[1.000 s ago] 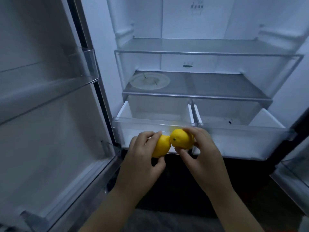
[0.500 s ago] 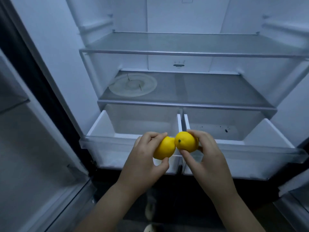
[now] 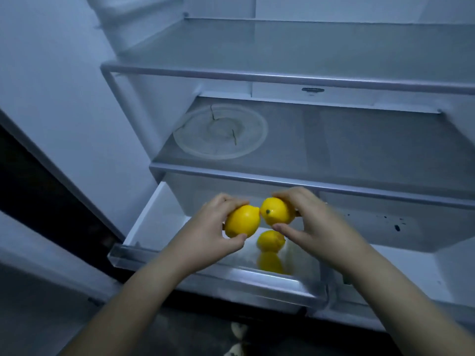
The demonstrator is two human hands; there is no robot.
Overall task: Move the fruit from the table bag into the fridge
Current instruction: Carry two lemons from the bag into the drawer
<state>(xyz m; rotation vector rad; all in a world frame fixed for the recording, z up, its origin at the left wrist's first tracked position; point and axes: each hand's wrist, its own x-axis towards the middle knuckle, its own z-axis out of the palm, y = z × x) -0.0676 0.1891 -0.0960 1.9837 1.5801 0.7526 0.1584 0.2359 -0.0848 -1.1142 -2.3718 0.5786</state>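
- Head view: the left hand (image 3: 205, 235) curls around a yellow lemon (image 3: 243, 220), fingers over its top and thumb pressed under its near side, so the fruit is pinched firmly between them.
- The right hand (image 3: 318, 222) grips a second lemon (image 3: 276, 210) the same way, fingers arched over the far side and thumb tucked beneath; its dark stem end faces the viewer.
- The two held lemons sit tip to tip, almost touching, in the air above the open left drawer (image 3: 154, 227).
- Below them a third lemon (image 3: 271, 240) lies on the drawer floor, near the drawer's right side, with a yellow reflection just in front of it on the clear front wall.
- To the right, the neighbouring drawer (image 3: 411, 240) is also pulled out; a few dark specks mark its floor.
- Above the drawers, the lower shelf (image 3: 359, 150) carries a round clear plate (image 3: 221, 131) on its left half, with cracks showing in it.
- Farther up runs the upper shelf (image 3: 282, 47), glass with a pale front rail.
- Both forearms reach in from the near edge, bare to the elbow.
- The fridge interior is dim and bluish; the left wall is plain white.
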